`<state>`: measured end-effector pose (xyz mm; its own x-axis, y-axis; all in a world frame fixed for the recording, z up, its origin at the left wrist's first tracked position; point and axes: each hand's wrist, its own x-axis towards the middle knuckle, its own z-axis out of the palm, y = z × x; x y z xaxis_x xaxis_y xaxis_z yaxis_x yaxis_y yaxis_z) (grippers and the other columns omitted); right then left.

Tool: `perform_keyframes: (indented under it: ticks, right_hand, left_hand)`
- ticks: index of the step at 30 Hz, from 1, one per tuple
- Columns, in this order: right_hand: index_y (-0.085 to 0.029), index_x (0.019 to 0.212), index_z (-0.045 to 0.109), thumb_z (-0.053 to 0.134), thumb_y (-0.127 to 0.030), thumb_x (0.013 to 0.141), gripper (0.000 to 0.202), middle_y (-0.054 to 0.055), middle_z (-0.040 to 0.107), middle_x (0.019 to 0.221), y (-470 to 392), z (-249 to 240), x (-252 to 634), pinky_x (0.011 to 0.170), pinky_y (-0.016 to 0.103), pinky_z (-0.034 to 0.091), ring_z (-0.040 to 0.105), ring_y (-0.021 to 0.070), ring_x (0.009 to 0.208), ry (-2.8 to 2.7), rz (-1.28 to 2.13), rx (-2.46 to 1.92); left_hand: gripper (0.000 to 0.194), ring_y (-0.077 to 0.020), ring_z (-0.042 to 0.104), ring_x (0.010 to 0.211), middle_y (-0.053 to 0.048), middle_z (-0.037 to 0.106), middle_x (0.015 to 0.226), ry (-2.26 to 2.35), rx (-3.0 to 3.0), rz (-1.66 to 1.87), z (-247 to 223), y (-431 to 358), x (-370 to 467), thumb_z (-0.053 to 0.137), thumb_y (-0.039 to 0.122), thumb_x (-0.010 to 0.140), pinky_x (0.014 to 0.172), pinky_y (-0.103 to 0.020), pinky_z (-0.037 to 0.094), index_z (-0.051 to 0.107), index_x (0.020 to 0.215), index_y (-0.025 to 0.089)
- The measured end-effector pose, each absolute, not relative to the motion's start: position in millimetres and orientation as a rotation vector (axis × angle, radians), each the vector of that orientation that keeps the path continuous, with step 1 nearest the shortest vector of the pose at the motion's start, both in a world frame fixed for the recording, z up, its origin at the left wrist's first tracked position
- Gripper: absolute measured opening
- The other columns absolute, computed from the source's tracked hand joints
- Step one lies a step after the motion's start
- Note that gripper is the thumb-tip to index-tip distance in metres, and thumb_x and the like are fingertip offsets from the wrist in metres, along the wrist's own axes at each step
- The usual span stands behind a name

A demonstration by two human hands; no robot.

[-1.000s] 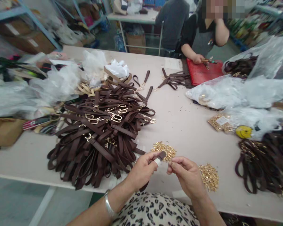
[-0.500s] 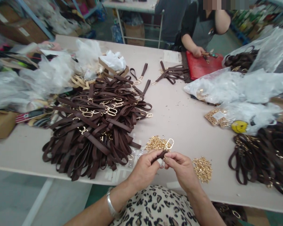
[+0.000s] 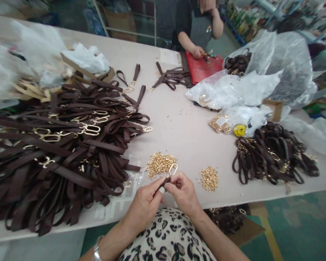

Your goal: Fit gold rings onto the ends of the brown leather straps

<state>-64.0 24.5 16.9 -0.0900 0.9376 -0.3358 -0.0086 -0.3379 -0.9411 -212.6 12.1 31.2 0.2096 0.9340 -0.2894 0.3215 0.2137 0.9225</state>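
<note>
My left hand [image 3: 145, 203] is closed on a dark brown strap [image 3: 164, 182], low in the middle of the view. The fingers of my right hand [image 3: 183, 192] pinch at the same strap's end, beside a gold oval ring [image 3: 173, 169] that sticks up from it. Whatever small part lies between my fingertips is hidden. Just beyond my hands lies a heap of small gold pieces [image 3: 159, 163], and a smaller gold heap [image 3: 209, 178] is to the right. A large pile of brown straps with gold clasps [image 3: 97, 145] spreads over the left side.
More brown straps [image 3: 274, 156] lie at the right edge of the table [image 3: 174, 127]. Plastic bags [image 3: 233, 88] fill the back right. Across the table, a person's hand [image 3: 198, 52] rests by a red pad [image 3: 203, 69]. An open carton [image 3: 108, 75] stands back left.
The view has turned to the right, so the table's contents appear further left. Both hands remain together at the strap with the ring.
</note>
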Motion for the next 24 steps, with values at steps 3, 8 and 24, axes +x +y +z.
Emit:
perform_keyframes:
  ticks: [3,8,24]
  right_hand:
    - [-0.020,0.077,0.053,0.065,-0.030,0.081,0.016,-0.003,0.063,0.067,25.9,15.3,-56.5,0.063,0.026,0.047,0.060,0.0130,0.064,-1.174,1.476,-1.419]
    - [-0.021,0.090,0.060,0.063,-0.028,0.083,0.010,0.001,0.066,0.083,23.1,-14.0,6.8,0.072,0.030,0.047,0.060,0.0159,0.075,-1.584,1.078,-1.703]
    - [-0.020,0.100,0.061,0.048,-0.016,0.094,0.015,0.005,0.066,0.084,1.5,-77.5,96.1,0.079,0.030,0.043,0.057,0.0196,0.084,-2.453,0.271,-1.679]
  left_hand:
    - [0.047,-0.0127,0.060,0.062,-0.002,0.065,0.088,1.293,1.126,0.640,27.1,10.8,-203.8,0.044,0.022,0.087,0.060,-0.027,0.053,0.051,0.134,0.022]
    - [0.048,-0.0123,0.058,0.066,-0.003,0.061,0.092,1.278,0.920,0.618,26.5,18.9,-197.7,0.046,0.033,0.088,0.063,-0.026,0.052,0.050,0.134,0.020]
    - [0.036,-0.0131,0.055,0.079,-0.002,0.066,0.092,1.211,0.620,0.714,22.3,22.0,-188.1,0.066,0.015,0.065,0.065,-0.021,0.044,0.068,0.101,0.016]
